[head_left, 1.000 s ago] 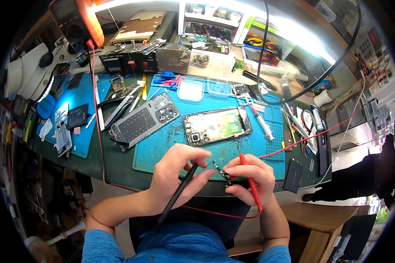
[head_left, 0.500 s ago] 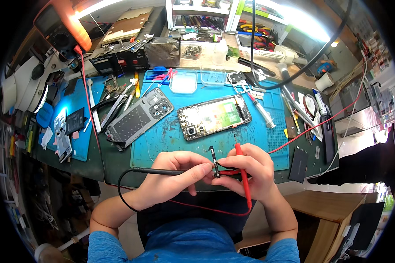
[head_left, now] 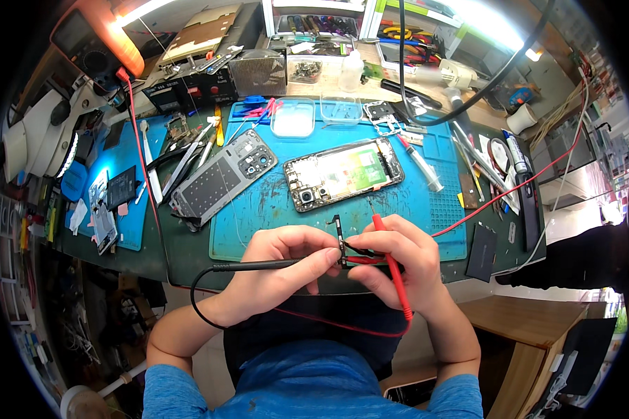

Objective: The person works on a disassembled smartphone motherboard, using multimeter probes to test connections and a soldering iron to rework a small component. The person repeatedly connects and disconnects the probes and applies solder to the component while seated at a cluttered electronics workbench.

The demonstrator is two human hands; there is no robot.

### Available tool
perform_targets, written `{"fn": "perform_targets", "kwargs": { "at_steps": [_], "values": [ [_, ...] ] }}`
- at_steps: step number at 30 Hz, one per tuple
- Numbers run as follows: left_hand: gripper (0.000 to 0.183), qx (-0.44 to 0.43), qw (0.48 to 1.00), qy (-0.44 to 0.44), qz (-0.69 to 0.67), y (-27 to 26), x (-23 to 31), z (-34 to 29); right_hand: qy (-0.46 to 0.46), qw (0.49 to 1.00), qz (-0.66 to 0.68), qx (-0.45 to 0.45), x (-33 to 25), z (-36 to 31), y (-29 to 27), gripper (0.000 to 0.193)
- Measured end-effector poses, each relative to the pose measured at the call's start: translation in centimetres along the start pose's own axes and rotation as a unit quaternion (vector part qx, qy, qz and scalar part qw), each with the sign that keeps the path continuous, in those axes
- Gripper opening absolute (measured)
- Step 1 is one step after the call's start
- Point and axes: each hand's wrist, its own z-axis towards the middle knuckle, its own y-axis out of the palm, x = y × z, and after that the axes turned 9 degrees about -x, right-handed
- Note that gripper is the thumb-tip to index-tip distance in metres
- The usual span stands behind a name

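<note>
Blue matting (head_left: 258, 206) is covering the worktop (head_left: 129, 265).
Left hand (head_left: 276, 281) is pinching a strip (head_left: 340, 230), seemingly steadying it, and holding a black probe (head_left: 255, 265); right hand (head_left: 414, 262) is gripping a red probe (head_left: 397, 278).

The red probe (head_left: 395, 272) looks smooth plastic, the blue mat (head_left: 258, 206) matt and scuffed, the shirt (head_left: 307, 387) cloth.

I now have the left hand (head_left: 278, 271) up against the thin dark strip (head_left: 340, 239), where a second ago a gap showed. The strip runs almost straight near to far; the black probe (head_left: 258, 265) lies nearly level, its cable (head_left: 191, 292) looping left.
</note>
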Motion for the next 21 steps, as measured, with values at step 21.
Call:
{"fn": "perform_targets", "kwargs": {
  "at_steps": [21],
  "values": [
    [0.027,0.058,0.983,0.151,0.092,1.7,-1.0,-0.3,0.135,0.968,0.206,-0.049,-0.4,-0.4,-0.7,0.047]
  ]
}}
